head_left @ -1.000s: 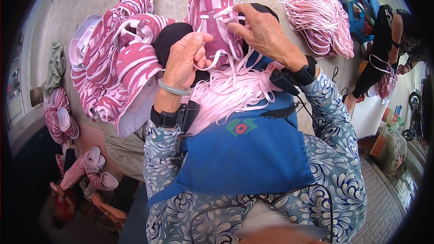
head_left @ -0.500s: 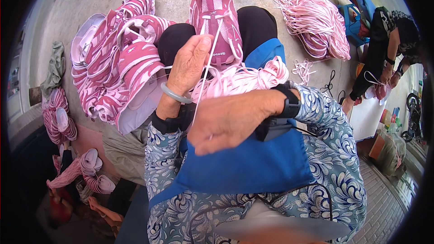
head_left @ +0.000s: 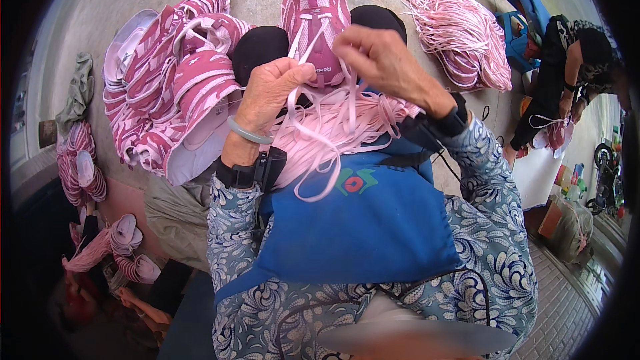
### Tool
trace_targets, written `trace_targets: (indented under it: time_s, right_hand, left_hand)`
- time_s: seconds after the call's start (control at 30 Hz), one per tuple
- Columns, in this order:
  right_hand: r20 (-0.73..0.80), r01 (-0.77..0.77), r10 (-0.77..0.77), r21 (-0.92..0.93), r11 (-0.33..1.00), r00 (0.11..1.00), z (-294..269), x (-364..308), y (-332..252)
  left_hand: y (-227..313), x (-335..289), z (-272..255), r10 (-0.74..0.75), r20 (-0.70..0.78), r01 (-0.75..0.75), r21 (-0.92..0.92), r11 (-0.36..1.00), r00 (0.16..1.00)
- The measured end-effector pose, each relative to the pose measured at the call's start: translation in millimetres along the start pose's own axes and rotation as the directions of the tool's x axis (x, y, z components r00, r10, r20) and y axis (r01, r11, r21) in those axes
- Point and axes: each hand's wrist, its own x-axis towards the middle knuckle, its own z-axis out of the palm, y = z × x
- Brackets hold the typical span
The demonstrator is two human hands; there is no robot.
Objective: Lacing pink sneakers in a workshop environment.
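Note:
A pink and white sneaker (head_left: 320, 0) sits between my knees, its toe pointing away. White lace is threaded across its far eyelets. My left hand (head_left: 273, 93) is closed, pinching a pale shoelace (head_left: 312, 132) between thumb and forefinger at the sneaker's near left side. From there the lace droops in loose loops over the lap. Over the sneaker's right side, my right hand (head_left: 385, 60) has its fingers curled together; whatever they hold is hidden. A heap of pale pink laces (head_left: 370, 117) lies on my lap, on a blue apron (head_left: 360, 227).
Stacked pink and white sneakers (head_left: 157, 93) lean at my left knee. A big bundle of pink laces (head_left: 460, 33) lies on the floor at right. Further right, a person's hands (head_left: 563, 110) work on a shoe. More people and shoes (head_left: 127, 233) show at lower left.
My right hand has moved from in front of my chest, out and right to the sneaker. The lace that was stretched taut now hangs slack. My left hand has lowered slightly, still pinching lace.

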Motion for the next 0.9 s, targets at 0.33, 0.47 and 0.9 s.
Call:
trace_targets:
  time_s: [0.33, 0.47, 0.9]
  right_hand:
    - [0.026, 0.371, -0.398, -0.423, 0.827, 0.917, -1.9, 70.0, 67.3]
    - [0.102, 0.403, -0.402, -0.447, 0.799, 0.910, -6.7, 74.3, 58.5]
    - [0.245, 0.464, -0.401, -0.591, 0.660, 0.883, -6.7, 87.0, 50.7]
  left_hand:
    - [-16.7, -3.6, 13.1, 0.035, 0.074, -0.045, 0.140, 0.989, 0.997]
    - [-15.7, -4.3, 17.3, -0.013, 0.095, -0.006, 0.194, 0.981, 0.995]
    - [-15.7, -5.7, 11.3, 0.043, 0.083, -0.058, 0.191, 0.980, 0.996]
